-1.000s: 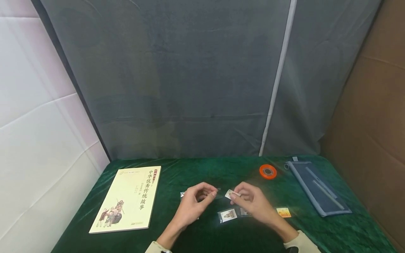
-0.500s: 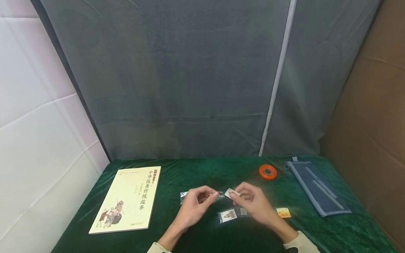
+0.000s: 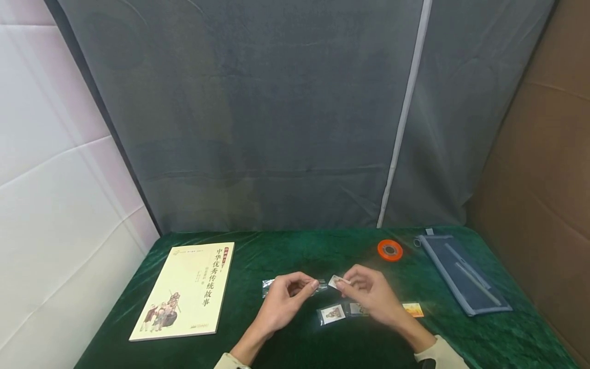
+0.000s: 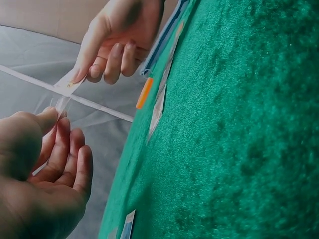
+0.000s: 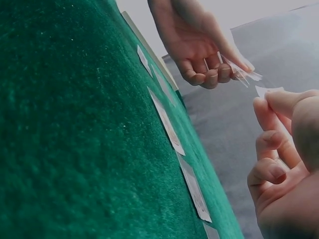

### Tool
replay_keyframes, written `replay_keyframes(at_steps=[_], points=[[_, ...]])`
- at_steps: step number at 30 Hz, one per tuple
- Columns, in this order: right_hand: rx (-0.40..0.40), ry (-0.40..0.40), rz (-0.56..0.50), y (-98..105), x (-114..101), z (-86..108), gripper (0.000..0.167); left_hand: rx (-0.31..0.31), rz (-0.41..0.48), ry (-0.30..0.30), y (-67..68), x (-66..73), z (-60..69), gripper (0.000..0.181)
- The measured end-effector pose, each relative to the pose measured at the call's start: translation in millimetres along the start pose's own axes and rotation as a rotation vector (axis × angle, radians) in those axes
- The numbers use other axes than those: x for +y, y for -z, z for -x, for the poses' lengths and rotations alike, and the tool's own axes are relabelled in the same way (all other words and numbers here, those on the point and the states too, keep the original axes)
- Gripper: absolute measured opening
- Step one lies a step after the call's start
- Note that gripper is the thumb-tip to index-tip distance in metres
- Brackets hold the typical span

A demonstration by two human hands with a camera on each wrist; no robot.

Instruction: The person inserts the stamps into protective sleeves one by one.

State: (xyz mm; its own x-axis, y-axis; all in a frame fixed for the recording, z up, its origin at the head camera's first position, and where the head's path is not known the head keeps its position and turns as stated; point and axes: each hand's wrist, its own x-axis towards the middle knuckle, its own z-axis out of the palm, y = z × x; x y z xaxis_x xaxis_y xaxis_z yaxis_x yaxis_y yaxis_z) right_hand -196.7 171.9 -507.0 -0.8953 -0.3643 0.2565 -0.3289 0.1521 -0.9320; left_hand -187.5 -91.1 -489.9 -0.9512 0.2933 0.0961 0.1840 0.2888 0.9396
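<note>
Between the thumb and fingertips of my left hand (image 3: 285, 302) is a small clear plastic sleeve (image 5: 243, 73), its mouth toward the right. My right hand (image 3: 371, 297) pinches a small pale stamp (image 3: 338, 281) by its right edge. In the left wrist view the stamp (image 4: 69, 84) appears right at the end of the sleeve (image 4: 61, 103); whether its corner is inside I cannot tell. Both are held above the green cloth. Below the hands lie a sleeved stamp (image 3: 332, 314) and a second one (image 3: 357, 308), partly hidden by the right hand.
Another clear sleeve (image 3: 266, 287) shows beside the left hand. A yellow-orange stamp (image 3: 413, 310) lies right of the right wrist. Farther back are an orange round disc (image 3: 390, 250) and a blue zip pouch (image 3: 465, 277). A cream book (image 3: 184, 292) lies at left.
My left hand has come slightly nearer and lower, and more of the clear sleeve shows at its fingertips. The right hand has barely moved, still holding the stamp.
</note>
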Motion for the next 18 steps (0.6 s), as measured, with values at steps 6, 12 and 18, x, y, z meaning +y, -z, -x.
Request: replay_keyframes(at_steps=[6,12,18], points=[[-0.06,0.004,0.009,-0.9,-0.6,0.0,0.015,-0.032,0.015,0.006,0.4,0.1,-0.1,0.021],[-0.068,0.012,-0.005,-1.7,0.1,0.1,0.015,-0.049,0.03,0.0,-0.2,0.2,-0.4,0.031],[-0.072,0.005,-0.014,-3.0,-0.7,1.1,0.02,-0.124,0.142,-0.014,-1.7,0.4,0.8,0.023]])
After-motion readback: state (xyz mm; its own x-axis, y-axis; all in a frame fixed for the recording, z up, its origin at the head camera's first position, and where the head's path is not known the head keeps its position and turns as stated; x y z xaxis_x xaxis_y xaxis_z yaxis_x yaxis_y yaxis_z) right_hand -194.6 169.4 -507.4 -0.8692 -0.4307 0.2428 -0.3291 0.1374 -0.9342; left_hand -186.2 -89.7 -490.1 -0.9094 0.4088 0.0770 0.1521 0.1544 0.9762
